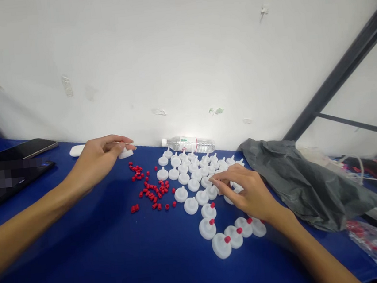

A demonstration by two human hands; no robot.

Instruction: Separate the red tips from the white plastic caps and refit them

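Nearest me: right forearm (pixel 313 240). I find right hand (pixel 246 187) over upright white pieces (pixel 191 206), grip I cannot tell; left hand (pixel 99 156) pinches one piece (pixel 126 154), red caps (pixel 151 196) nearer it.

From where I stood, the right hand (pixel 246 187) partly hid white spouted pieces (pixel 228 199) (extent undetermined); lettering on the bottle (pixel 189 144) was too small to read.
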